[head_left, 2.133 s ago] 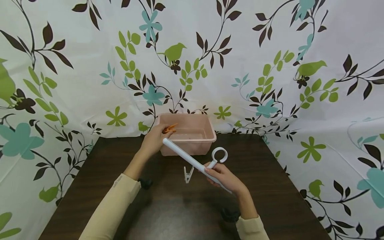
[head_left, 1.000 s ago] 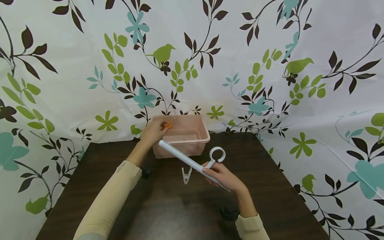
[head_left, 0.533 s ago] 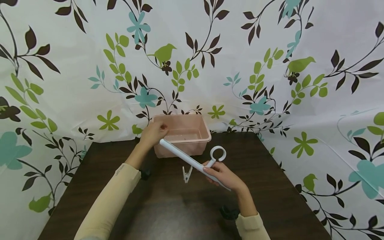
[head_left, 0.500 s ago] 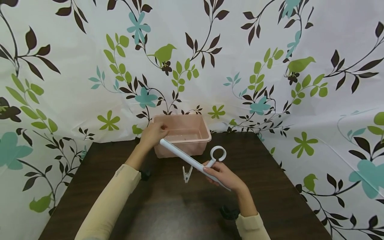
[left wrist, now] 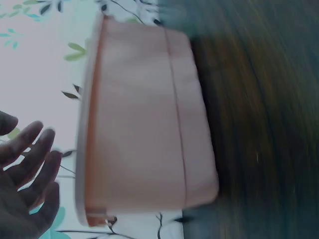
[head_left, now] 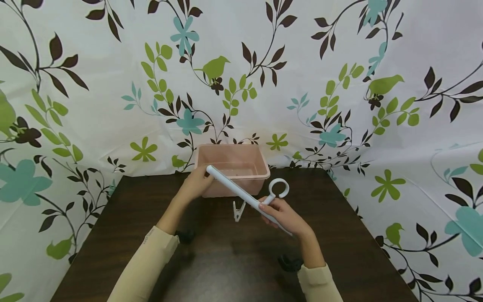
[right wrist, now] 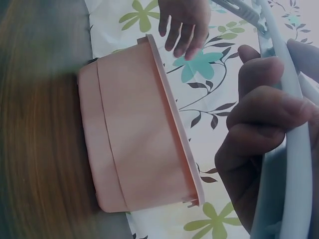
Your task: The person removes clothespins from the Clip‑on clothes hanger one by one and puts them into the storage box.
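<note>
My right hand grips a white plastic clip hanger by its bar, fingers curled round it in the right wrist view. The bar slants up to the left, its open ring hook pointing up. A white clip hangs below the bar. At the bar's upper end my left hand holds nothing, its fingers loosely spread in the left wrist view. Just beyond it stands a pink plastic tub, partly covered by the bar and the hand. No orange clothespin shows now.
The tub stands at the far edge of a dark wooden table. Behind it hangs a white cloth printed with leaves, birds and flowers.
Earlier, my left hand held an orange clothespin over the tub's left side; the clothespin went out of sight. The hand has since drawn back from the tub, empty. My right hand keeps hold of the hanger.
</note>
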{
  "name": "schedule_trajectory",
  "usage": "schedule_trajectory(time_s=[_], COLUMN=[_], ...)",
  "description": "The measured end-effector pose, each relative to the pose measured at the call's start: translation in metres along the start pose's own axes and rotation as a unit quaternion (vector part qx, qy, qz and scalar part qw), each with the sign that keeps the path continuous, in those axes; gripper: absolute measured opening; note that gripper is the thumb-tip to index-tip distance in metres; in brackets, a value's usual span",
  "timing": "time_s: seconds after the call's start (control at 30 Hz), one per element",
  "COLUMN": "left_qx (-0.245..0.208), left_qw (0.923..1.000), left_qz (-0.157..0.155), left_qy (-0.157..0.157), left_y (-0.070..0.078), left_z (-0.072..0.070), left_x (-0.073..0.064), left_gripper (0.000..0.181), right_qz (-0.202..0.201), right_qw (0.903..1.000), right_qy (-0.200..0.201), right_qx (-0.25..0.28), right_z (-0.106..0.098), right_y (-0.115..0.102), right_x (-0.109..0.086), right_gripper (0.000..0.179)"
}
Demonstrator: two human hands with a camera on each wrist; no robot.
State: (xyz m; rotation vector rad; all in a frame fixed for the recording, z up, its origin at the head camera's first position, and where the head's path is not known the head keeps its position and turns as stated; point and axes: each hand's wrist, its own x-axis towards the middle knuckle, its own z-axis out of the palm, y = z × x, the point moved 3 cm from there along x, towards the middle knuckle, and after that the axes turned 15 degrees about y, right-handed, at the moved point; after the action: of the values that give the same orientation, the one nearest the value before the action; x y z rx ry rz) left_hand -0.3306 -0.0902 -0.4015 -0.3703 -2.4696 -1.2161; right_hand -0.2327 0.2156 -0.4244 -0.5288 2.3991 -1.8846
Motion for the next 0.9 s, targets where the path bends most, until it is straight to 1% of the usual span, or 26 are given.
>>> schedule_trajectory(time_s=[0.07,0.1,0.13,0.2,0.27,0.3,0.37,0.43,0.47,0.57,0.63,0.73,0.83,0.9], left_qx=[-0.056,-0.088,-0.121,-0.178,-0.221,-0.24,-0.267,-0.29,-0.298,-0.302,-0.296,-0.29,-0.292,-0.288], left_qw=[0.9976,0.9939,0.9881,0.9728,0.9569,0.9495,0.9396,0.9314,0.9286,0.9263,0.9264,0.9237,0.9198,0.9208], left_qz=[0.014,0.026,0.033,0.048,0.046,0.041,0.03,0.029,0.032,0.052,0.067,0.087,0.093,0.09], left_qy=[-0.038,-0.062,-0.089,-0.141,-0.183,-0.198,-0.212,-0.218,-0.219,-0.219,-0.223,-0.234,-0.245,-0.248], left_y=[0.007,0.011,0.016,0.026,0.034,0.036,0.04,0.043,0.043,0.044,0.044,0.045,0.045,0.045], left_z=[0.002,0.003,0.003,0.003,0.005,0.006,0.01,0.015,0.018,0.024,0.027,0.031,0.035,0.036], left_x=[-0.005,-0.006,-0.009,-0.014,-0.02,-0.023,-0.029,-0.033,-0.036,-0.043,-0.046,-0.05,-0.052,-0.053], left_gripper=[0.029,0.03,0.029,0.027,0.026,0.026,0.028,0.032,0.035,0.04,0.038,0.03,0.024,0.023], right_qz=[0.007,0.008,0.007,0.004,-0.002,-0.005,-0.006,-0.008,-0.009,-0.01,-0.012,-0.018,-0.026,-0.031], right_qw=[0.9999,0.9998,0.9997,0.9993,0.9991,0.9991,0.9991,0.9991,0.9992,0.9992,0.9992,0.999,0.9986,0.9986], right_qy=[0.012,0.018,0.025,0.036,0.042,0.042,0.042,0.04,0.039,0.037,0.037,0.04,0.044,0.043], right_qx=[-0.001,-0.001,-0.001,-0.001,-0.001,0.0,0.003,0.003,0.003,0.003,0.001,-0.006,-0.011,-0.011], right_z=[0.0,0.0,0.0,0.0,0.0,0.001,0.001,0.002,0.002,0.004,0.006,0.006,0.006,0.006], right_y=[0.0,0.001,0.0,0.0,-0.001,-0.002,-0.003,-0.004,-0.004,-0.004,-0.004,-0.004,-0.005,-0.007], right_x=[0.0,0.001,0.001,0.002,0.003,0.003,0.003,0.003,0.003,0.003,0.003,0.004,0.005,0.006], right_gripper=[0.028,0.028,0.029,0.03,0.029,0.029,0.029,0.029,0.029,0.028,0.027,0.026,0.026,0.026])
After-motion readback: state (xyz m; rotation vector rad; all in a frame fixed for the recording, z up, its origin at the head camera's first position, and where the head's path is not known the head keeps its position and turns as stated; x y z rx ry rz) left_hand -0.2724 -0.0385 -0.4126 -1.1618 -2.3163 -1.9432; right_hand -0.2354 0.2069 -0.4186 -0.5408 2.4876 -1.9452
